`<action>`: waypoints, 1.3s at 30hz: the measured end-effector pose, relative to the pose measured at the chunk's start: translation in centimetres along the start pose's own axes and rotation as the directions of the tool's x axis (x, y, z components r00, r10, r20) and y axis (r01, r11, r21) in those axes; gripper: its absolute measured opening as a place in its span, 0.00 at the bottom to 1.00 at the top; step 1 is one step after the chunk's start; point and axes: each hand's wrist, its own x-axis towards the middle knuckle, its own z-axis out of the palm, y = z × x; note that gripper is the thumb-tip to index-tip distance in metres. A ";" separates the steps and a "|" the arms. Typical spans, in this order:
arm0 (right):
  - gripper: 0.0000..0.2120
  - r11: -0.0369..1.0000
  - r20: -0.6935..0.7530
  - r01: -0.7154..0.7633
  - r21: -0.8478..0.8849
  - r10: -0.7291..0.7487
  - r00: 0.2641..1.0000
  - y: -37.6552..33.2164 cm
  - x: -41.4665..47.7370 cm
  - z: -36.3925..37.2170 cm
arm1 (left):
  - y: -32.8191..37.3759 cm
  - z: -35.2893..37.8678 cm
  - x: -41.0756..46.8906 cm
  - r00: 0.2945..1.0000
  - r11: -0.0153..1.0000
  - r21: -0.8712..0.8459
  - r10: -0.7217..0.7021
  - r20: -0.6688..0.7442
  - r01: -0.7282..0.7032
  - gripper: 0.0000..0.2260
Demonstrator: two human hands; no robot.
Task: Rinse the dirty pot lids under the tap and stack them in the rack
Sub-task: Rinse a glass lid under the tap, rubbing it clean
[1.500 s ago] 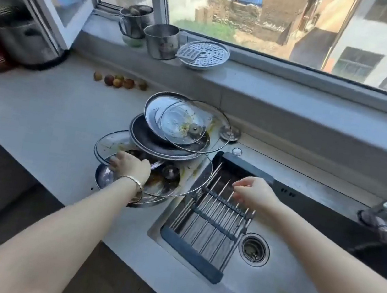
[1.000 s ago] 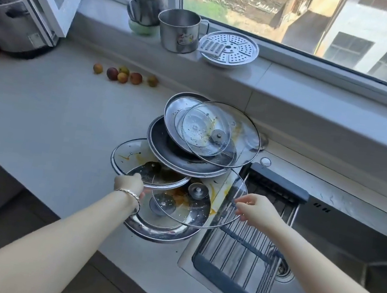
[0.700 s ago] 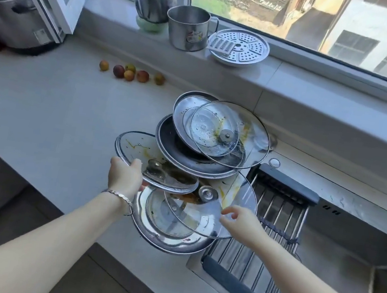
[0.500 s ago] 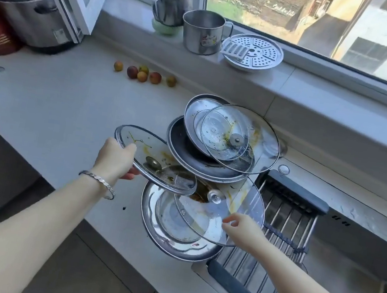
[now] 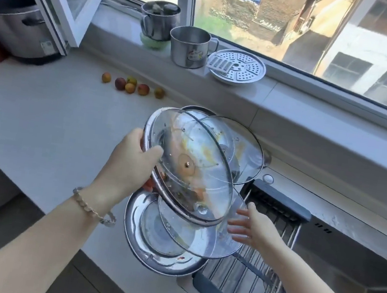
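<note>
One lid in hand: glass lid, food-smeared, held above the pile, steeply tilted, underside and centre screw facing the camera.
Left hand: left hand grips the lid's left rim, thumb on the near face, fingers curled behind.
Right hand: right hand holds nothing, with fingers spread and relaxed. It is just beside the lid's lower right edge, and contact cannot be told. Its fingertips show through the lower glass lid.
Lid's lie: the disc slopes from upper left down to lower right, so the low edge is the one nearest the right hand.
Pile: a steel lid sits nearest on the counter, and the lower glass lid on it overhangs the rack. More lids lie behind.
Rack: rack spans the left end of the sink, just right of the pile and under the right hand.
Key relation: sink and rack lie to the lid's right. The grip is on the left rim, so the free rim points toward the right hand, which is the nearer one to the sink.
Tap: not in view, probably further right.
Next move, as judged: carry the lid rightward over the sink, the right hand taking the free rim to steady it.
Risk: one-handed rim grip on greasy glass, with the low edge passing close over the lower glass lid.
</note>
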 end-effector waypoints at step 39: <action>0.18 0.975 -0.492 -0.219 0.031 0.206 0.846 13.0 2.8 -40.6 | 5.9 38.0 -15.8 0.994 0.980 0.182 0.062 0.089 -0.077 0.14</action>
